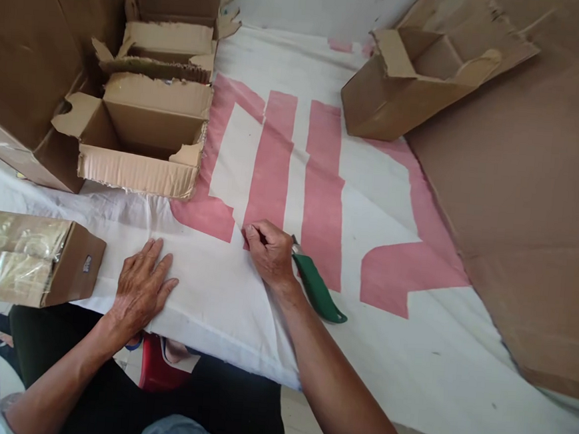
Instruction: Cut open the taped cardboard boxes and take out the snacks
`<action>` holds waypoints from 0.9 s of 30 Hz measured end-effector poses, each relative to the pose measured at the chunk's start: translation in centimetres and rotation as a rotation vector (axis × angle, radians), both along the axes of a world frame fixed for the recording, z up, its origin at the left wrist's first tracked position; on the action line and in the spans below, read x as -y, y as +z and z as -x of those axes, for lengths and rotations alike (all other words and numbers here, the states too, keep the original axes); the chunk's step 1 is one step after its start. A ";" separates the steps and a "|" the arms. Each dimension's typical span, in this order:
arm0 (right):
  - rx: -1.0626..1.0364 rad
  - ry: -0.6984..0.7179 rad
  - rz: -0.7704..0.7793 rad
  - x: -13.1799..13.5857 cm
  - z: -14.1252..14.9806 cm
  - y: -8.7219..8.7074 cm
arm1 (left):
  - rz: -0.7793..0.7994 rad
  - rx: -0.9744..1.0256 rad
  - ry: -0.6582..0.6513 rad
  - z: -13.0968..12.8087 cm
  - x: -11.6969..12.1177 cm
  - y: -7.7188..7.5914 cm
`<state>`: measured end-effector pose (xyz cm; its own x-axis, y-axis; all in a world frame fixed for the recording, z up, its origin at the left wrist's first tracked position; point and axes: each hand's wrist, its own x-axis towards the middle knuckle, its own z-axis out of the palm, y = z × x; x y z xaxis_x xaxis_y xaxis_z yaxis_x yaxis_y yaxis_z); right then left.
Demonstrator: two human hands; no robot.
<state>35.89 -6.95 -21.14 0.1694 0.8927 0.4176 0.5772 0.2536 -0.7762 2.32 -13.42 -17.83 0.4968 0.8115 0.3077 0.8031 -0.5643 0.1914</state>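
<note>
My left hand (142, 286) lies flat on the white cloth (205, 270), fingers spread and holding nothing. Its neighbour to the left is a brown carton (79, 264) sealed with clear tape. My right hand (271, 249) rests on the cloth near the lower end of a pink printed stripe (271, 162), with its fingers curled together. Whatever may be in that pinch is hidden or too small to name. Just right of this hand, outside its fingers, lies a tool with a curved green handle (318, 289); its metal end is partly hidden behind the hand.
Several open cartons with torn flaps (143, 132) stand in a row at the back left, beside a large box (37, 43). Another open carton (379, 97) is at the back right, against a big cardboard panel (530, 216). A red stool (155, 367) shows below the cloth's edge.
</note>
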 end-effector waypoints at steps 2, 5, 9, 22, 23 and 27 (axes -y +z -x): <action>0.000 0.003 -0.003 0.1 -0.1 0.2 | -0.024 0.006 -0.004 -0.2 0.0 0.2; -0.001 0.007 -0.004 0.2 -0.1 0.4 | -0.036 0.008 -0.001 -0.5 -0.1 0.4; 0.013 0.009 0.006 0.2 -0.2 0.7 | -0.040 -0.005 -0.001 -0.5 -0.3 0.7; 0.014 0.038 0.024 -1.1 -0.2 0.1 | -0.033 -0.015 0.031 -0.1 -1.6 0.9; 0.020 0.043 0.031 -1.3 -0.1 0.0 | -0.034 -0.011 0.032 0.0 -1.7 0.8; 0.060 0.062 0.067 -2.1 0.3 0.0 | -0.029 0.001 0.053 0.6 -2.6 0.5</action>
<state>35.61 -4.82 -21.11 0.0891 0.9270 0.3643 0.6079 0.2391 -0.7571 1.72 -10.84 -17.34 0.4528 0.8273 0.3324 0.8318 -0.5262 0.1766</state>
